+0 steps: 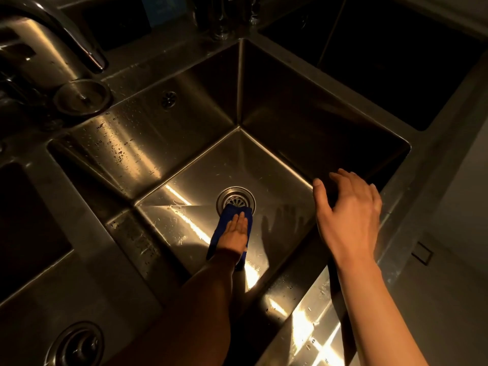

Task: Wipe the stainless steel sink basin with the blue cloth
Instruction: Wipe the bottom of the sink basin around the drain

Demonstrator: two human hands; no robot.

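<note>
Dim steel sink (148, 143): cloth (227, 220) is pressed flat on its floor by the left hand (236, 231), overlapping the drain (235, 199). Right hand (348, 215) is held spread, empty. Cloth could be snagged there.

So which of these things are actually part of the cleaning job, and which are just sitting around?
Part of the job:
- blue cloth, pressed flat on the basin floor by the left hand
- sink basin
- drain, with the cloth's edge overlapping it

Just sitting around:
- faucet
- round strainer lid on the ledge
- right hand, open and holding nothing
</note>
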